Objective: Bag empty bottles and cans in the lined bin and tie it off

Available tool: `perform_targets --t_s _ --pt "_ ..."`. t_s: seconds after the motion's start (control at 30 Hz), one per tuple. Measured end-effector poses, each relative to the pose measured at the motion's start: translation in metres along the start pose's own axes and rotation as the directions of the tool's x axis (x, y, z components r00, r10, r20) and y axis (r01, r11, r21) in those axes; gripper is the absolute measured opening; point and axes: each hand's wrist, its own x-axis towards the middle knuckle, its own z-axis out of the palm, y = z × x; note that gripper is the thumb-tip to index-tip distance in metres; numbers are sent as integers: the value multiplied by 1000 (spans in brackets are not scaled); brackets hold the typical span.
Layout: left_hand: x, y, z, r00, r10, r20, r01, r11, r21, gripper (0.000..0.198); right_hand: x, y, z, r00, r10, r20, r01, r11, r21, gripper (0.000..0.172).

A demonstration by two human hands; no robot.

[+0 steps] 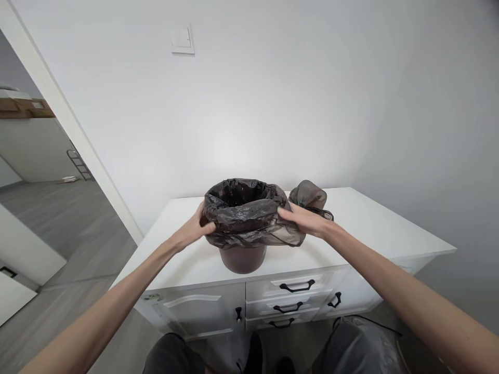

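A brown trash can (243,259) stands upright on the white cabinet top, lined with a thin black trash bag (249,218). The bag's edge is folded over the rim and hangs loosely down the outside, more so on the right. My left hand (195,227) grips the bag at the left side of the rim, thumb in front and fingers mostly hidden behind. On the right side, my right hand (306,219) holds the bag the same way, its thumb pressed on the plastic. Just behind that hand lies a bunched, tied dark plastic bag (309,194).
The white cabinet (374,228) has drawers and doors with black handles (297,285). Behind it rises a white wall with a light switch (182,40). An open doorway with a white frame (78,124) is at the left. My knees are below the cabinet's front edge.
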Motion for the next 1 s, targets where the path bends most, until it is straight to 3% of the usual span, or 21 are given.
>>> perform_targets --t_s 0.13,0.3,0.4,0.5,0.6,0.8,0.9,1.0 --pt "-26 -12 21 999 -47 11 46 997 57 135 -11 24 5 998 -33 61 50 954 -294 112" --pt "-58 -47 29 991 -109 -73 114 991 63 121 -22 44 6 985 -168 49 167 815 -555 111" --pt "-75 -67 15 958 -177 -227 160 983 -89 94 -38 30 0 963 -268 -19 188 723 -665 99" --pt "-87 -82 -1 848 -282 -449 239 959 -152 78 -58 -3 1 897 -427 -115 193 613 -766 80" --pt "-93 -94 -6 790 -371 -489 370 923 -103 72 -70 -34 13 839 -538 -84 237 501 -833 65" --pt "-91 -109 7 812 -389 -435 446 894 34 63 -52 -46 42 869 -464 174 394 434 -810 50" --pt "-91 -112 8 821 -386 -420 455 887 75 59 -38 -45 50 868 -462 180 401 440 -803 33" --pt "-93 -115 5 832 -368 -415 445 890 102 57 -35 -51 55 859 -495 129 399 490 -775 36"
